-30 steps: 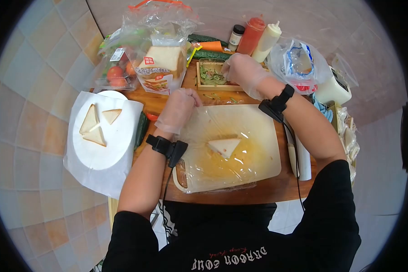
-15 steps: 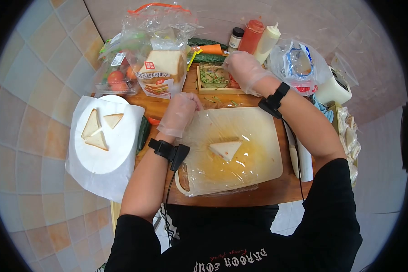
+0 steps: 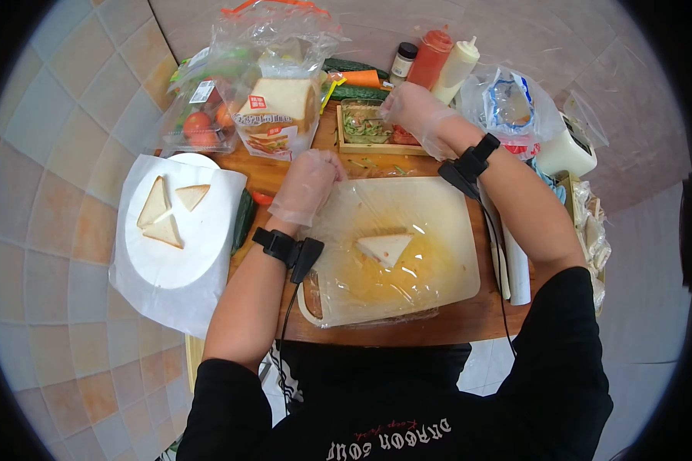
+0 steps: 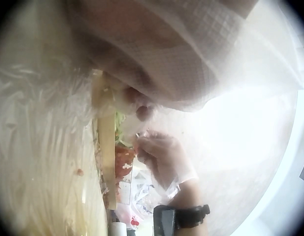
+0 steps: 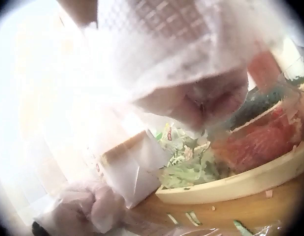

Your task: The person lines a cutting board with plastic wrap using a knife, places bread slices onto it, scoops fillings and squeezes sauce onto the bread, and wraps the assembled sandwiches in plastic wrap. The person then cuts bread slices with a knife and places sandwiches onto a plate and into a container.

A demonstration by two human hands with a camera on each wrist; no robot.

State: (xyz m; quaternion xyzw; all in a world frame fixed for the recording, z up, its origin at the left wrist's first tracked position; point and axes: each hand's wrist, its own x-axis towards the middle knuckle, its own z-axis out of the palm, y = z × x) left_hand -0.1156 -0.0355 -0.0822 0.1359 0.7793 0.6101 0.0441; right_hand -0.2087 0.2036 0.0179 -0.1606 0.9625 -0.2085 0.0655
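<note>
My right hand (image 3: 419, 111), in a clear plastic glove, reaches over a pale wooden box (image 3: 384, 148) at the back of the table. Its fingertips are bent down above shredded greens (image 5: 196, 164) and red chopped food (image 5: 262, 145) in the box; I cannot tell if they pinch any. The gloved left hand (image 3: 309, 184) lies by the upper left corner of the cutting board (image 3: 457, 223), fingers loosely curled. Clear plastic film covers much of the board. On the film sits a white bread triangle (image 3: 384, 247), stained yellow around it.
Bread triangles (image 3: 161, 230) lie on a white round plate with paper (image 3: 134, 300) at left. Behind stand a bread bag (image 3: 278, 115), bagged tomatoes (image 3: 200, 131), a carrot (image 3: 359, 79), a red squeeze bottle (image 3: 429, 58) and a cream one (image 3: 456, 71). A knife (image 3: 500, 261) lies right.
The right hand stays over the wooden box, with only slight shifts of its fingers and wrist. The left hand and the bread triangle hold their places; the head view tilts slightly.
</note>
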